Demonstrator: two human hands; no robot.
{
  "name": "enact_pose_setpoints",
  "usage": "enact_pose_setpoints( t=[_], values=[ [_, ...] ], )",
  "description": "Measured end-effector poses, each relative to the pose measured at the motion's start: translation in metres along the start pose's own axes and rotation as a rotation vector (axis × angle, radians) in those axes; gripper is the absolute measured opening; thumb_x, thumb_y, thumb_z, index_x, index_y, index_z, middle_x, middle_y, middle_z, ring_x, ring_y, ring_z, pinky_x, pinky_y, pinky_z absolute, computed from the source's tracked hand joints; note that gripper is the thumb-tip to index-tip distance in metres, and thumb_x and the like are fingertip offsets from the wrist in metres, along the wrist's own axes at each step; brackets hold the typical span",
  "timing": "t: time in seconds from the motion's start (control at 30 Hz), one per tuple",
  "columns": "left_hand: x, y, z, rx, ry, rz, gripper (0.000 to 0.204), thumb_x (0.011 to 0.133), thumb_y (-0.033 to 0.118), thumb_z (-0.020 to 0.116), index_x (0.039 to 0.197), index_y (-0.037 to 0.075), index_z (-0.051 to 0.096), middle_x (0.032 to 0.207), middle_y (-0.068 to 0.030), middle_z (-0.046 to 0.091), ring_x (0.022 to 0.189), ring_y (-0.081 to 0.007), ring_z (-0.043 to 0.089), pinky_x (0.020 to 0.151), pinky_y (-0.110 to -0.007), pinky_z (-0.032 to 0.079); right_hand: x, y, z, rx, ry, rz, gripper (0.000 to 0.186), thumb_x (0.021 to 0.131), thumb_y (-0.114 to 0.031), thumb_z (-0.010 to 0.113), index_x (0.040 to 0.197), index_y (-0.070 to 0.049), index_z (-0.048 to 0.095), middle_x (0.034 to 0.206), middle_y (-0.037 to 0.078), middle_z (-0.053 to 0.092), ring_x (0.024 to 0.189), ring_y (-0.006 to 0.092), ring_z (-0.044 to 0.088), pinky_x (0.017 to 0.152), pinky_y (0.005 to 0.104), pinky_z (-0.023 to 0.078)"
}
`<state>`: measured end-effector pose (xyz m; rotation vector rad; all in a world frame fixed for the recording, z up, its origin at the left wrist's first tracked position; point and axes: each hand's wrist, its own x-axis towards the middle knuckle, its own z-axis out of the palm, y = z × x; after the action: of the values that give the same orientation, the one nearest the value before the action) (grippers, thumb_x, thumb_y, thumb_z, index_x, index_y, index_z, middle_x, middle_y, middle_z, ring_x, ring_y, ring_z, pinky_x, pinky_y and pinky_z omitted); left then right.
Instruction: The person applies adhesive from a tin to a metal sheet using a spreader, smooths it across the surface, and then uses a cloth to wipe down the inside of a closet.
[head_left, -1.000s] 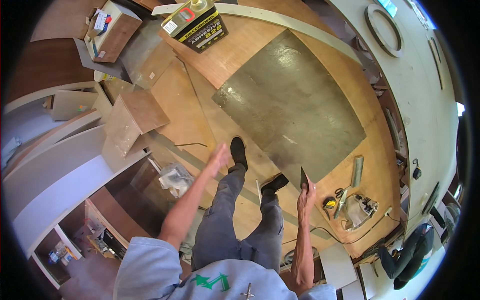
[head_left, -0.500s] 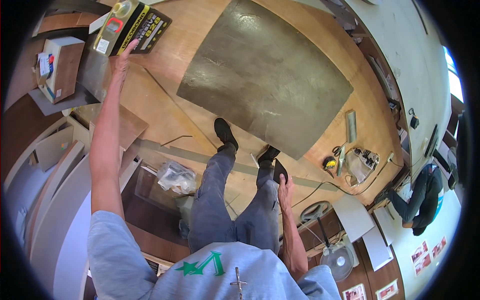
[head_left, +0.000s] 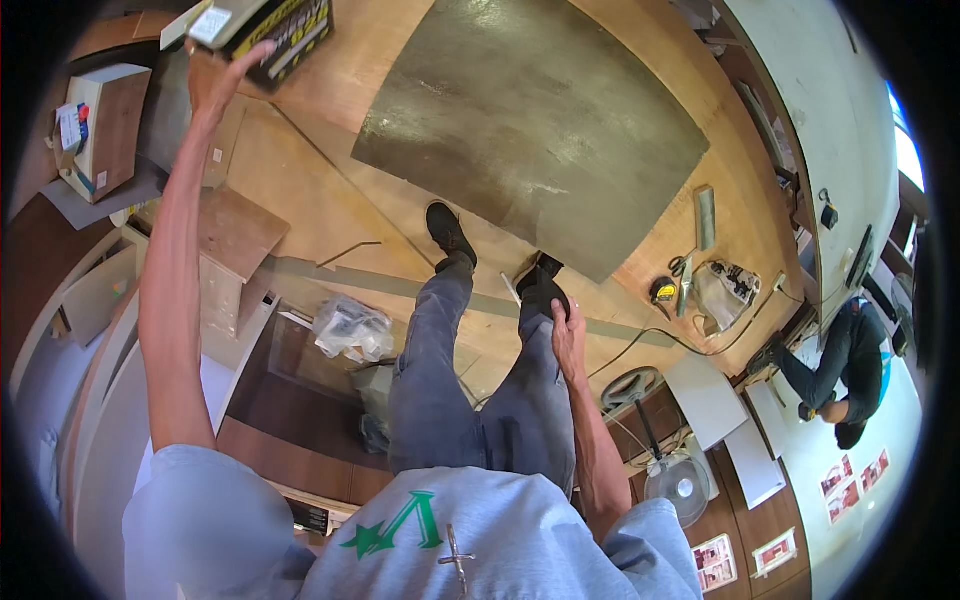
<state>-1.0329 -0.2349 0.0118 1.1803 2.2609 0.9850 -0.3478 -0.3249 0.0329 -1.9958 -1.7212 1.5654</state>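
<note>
- Plywood floor [head_left: 300, 190], warm brown, fills the head view; a large grey-green metal sheet [head_left: 540, 120] lies flat on it, ahead of the person's feet.
- Left hand [head_left: 215, 85] is raised far forward on a straight arm, fingers spread apart, fingertips touching or just short of a black-and-yellow box [head_left: 270, 25] at the top edge. Cannot tell if there is real contact; nothing is clasped.
- Right hand [head_left: 568, 335] hangs low against the right thigh, fingers loosely together and flat on the grey trouser leg, holding nothing.
- Black shoes: left one [head_left: 447, 232] on bare plywood, right one [head_left: 545, 285] at the near edge of the metal sheet.
- Left of the legs: a clear plastic bag [head_left: 350, 328] with dark contents, near a small wooden block [head_left: 235, 240].
- Far left: a cardboard box [head_left: 95, 130] with white sides.
- Right of the sheet: a yellow tape measure [head_left: 664, 291] beside scissors and a tangle of cable.
- Far right: another person [head_left: 835, 370] in dark clothes, well apart.
</note>
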Motion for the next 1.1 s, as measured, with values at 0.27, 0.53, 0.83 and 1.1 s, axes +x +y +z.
enact_pose_setpoints(
  t=[0.27,0.53,0.83,1.1],
  values=[
    [-0.188,0.062,-0.014,0.109,-0.160,-0.232,0.100,0.054,0.023,0.099,0.132,-0.004,0.044,0.124,-0.0220,0.064,0.114,-0.0284,0.064,0.100,-0.039,0.051,-0.015,0.001,-0.020,0.175,0.018,0.046,0.031,0.104,-0.018,0.052,0.125,0.002,0.064,0.109,0.017,0.068,0.101,0.0281,0.062,0.093,0.0350,0.047],
    [-0.363,0.131,0.023,0.323,-0.434,-0.528,0.092,0.052,0.021,0.098,0.126,0.000,0.046,0.119,-0.0218,0.067,0.112,-0.0362,0.065,0.098,-0.043,0.051,-0.031,0.033,-0.051,0.203,0.061,-0.005,0.036,0.104,-0.023,0.054,0.124,0.005,0.063,0.106,0.014,0.070,0.099,0.0224,0.063,0.093,0.0331,0.048],
    [-0.414,0.222,0.106,0.240,-0.479,-0.568,0.093,0.053,0.021,0.096,0.128,0.000,0.046,0.124,-0.0234,0.064,0.117,-0.0388,0.062,0.100,-0.045,0.049,-0.037,0.099,-0.125,0.334,0.145,0.046,0.037,0.103,-0.024,0.054,0.125,0.004,0.063,0.112,0.022,0.069,0.103,0.0317,0.065,0.095,0.0380,0.048],
    [-0.386,0.295,0.170,0.343,-0.477,-0.479,0.092,0.052,0.026,0.095,0.126,0.001,0.047,0.119,-0.0229,0.066,0.114,-0.0394,0.064,0.097,-0.046,0.050,-0.041,0.151,-0.192,0.412,0.175,0.027,0.038,0.105,-0.024,0.055,0.128,0.005,0.063,0.116,0.010,0.070,0.104,0.0182,0.061,0.098,0.0322,0.046]
  ],
)
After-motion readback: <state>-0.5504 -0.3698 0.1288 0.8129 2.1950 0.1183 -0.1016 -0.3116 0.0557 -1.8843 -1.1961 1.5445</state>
